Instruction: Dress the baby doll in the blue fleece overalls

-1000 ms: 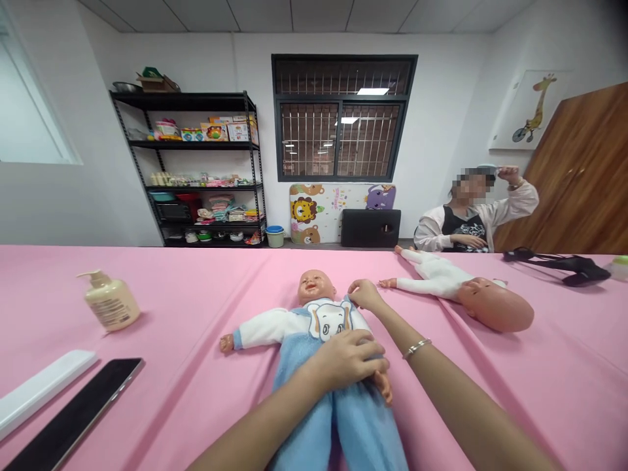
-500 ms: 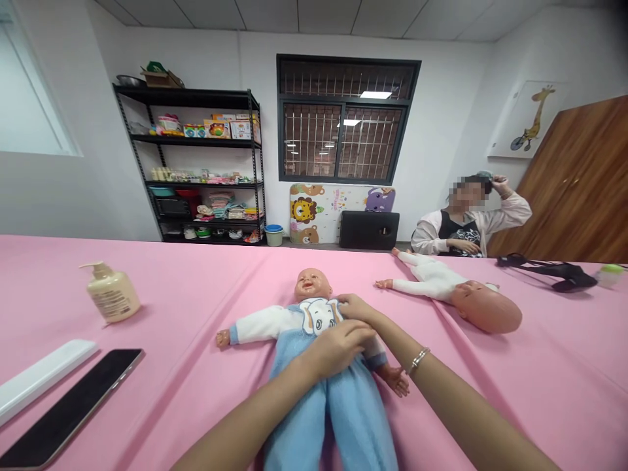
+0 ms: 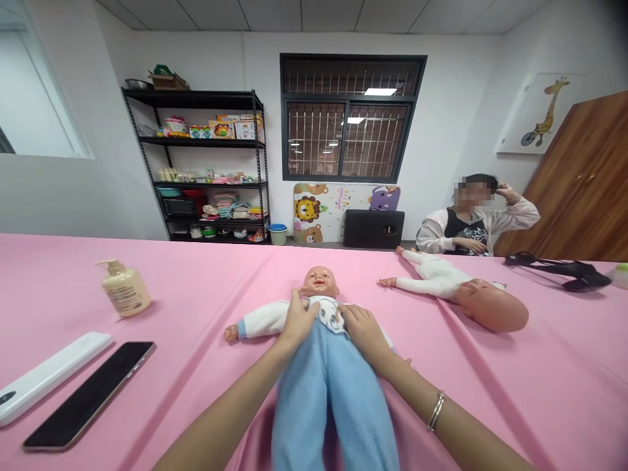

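Observation:
A baby doll (image 3: 321, 280) lies on its back on the pink-covered table, head away from me. It wears a romper (image 3: 326, 373) with light blue legs, white sleeves and a white animal face on the chest. My left hand (image 3: 298, 319) is at the doll's shoulder on the left, thumb and fingers closed on the cloth beside the animal face, close under the chin. On the other side, my right hand (image 3: 364, 330) has bent fingers closed at the romper's chest edge. It covers much of that sleeve. Both fingertips are partly hidden.
A second doll (image 3: 436, 278) in white lies at the right, near black straps (image 3: 559, 271). Left stand a pump bottle (image 3: 126, 289), a white device (image 3: 53, 374) and a phone (image 3: 93, 392). A person (image 3: 473, 222) sits beyond the table, before a wooden cabinet (image 3: 579, 176).
My left hand has moved from across the doll's chest to the shoulder on the left. My right hand has come down slightly over the chest's right edge. The view has shifted a little.

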### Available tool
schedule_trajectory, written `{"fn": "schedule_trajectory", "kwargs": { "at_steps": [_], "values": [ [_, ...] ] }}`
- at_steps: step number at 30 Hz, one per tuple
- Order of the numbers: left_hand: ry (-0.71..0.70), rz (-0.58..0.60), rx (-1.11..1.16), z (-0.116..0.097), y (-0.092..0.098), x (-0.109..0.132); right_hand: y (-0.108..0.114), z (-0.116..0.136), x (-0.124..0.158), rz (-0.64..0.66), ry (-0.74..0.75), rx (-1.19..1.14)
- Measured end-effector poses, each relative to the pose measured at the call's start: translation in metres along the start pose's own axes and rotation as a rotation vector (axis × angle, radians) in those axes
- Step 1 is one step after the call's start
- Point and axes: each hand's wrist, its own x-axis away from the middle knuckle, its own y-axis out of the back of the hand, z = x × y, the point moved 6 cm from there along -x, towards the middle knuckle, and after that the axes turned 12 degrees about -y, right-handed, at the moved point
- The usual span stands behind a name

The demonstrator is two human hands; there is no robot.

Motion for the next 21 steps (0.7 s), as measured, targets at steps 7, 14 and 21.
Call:
{"fn": "schedule_trajectory", "kwargs": {
  "at_steps": [7, 14, 21],
  "values": [
    [-0.036, 0.042, 0.037, 0.018, 0.027, -0.001, -0.024, -0.050, -0.002, 0.198, -0.081, 0.164],
    [-0.012, 0.325, -0.375, 0.043, 0.059, 0.018, 0.005, -0.044, 0.000, 0.012, -0.231, -0.179],
    [0.111, 0.498, -0.128, 0.052, 0.067, 0.029, -0.003, -0.016, 0.043, 0.785, -0.304, -1.083]
  ]
}}
